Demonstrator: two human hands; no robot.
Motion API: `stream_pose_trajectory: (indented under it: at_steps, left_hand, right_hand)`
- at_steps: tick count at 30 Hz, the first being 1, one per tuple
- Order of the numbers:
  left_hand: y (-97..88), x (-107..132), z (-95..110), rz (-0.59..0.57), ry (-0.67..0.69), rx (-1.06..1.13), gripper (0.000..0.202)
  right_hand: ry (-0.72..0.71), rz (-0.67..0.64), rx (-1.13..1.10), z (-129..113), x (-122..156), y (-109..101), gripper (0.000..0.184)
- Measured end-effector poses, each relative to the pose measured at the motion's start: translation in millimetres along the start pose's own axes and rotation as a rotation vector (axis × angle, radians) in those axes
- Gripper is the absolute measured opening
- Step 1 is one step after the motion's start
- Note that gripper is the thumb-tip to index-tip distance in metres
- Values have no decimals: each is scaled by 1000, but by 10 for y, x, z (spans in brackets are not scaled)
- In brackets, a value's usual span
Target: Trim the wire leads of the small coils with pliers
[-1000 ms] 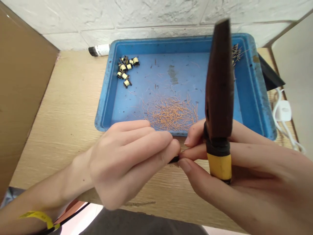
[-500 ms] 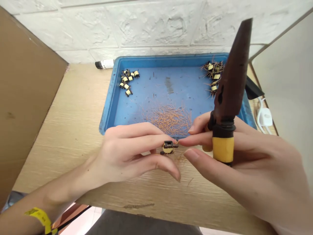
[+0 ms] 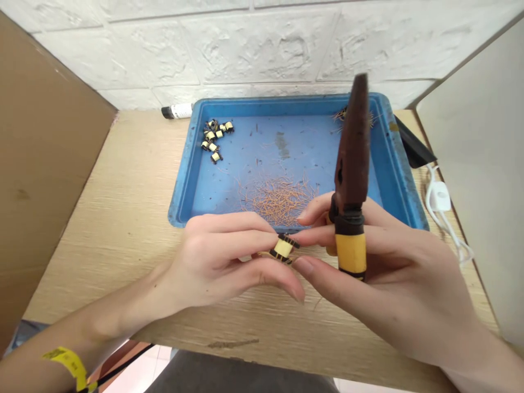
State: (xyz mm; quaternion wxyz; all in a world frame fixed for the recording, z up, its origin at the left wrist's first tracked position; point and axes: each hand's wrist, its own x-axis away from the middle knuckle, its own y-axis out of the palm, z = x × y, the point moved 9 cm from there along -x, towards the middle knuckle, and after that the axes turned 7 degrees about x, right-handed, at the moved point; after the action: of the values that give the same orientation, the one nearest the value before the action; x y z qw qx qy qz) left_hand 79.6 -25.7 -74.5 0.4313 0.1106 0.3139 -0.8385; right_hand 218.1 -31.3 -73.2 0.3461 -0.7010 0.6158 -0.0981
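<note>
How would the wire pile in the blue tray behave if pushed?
The wire pile would probably spread rather than slide as one, since its strands look loose. Where they cross, some may snag and drag others along. Being so thin, each is likely very light.

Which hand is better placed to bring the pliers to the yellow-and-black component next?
Probably the right hand: it holds the pliers and is close beside the component. The left hand shows no tool and is at the component's left side.
</note>
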Motion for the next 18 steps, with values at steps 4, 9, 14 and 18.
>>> stream_pose_trajectory:
  at_steps: [4, 9, 14, 18]
  left_hand:
    - [12, -12, 14, -14, 3, -3, 33]
    - [-2, -8, 0, -7, -28, 8, 36]
    - [-129, 26, -120, 194, -162, 15, 49]
    - [-66, 50, -201, 240, -201, 257, 45]
  right_hand:
    - [-2, 1, -50, -6, -2, 19, 7]
    - [45, -26, -116, -17, 20, 61, 14]
    - [195, -75, -173, 19, 0, 95, 20]
    - [269, -125, -265, 51, -7, 151, 23]
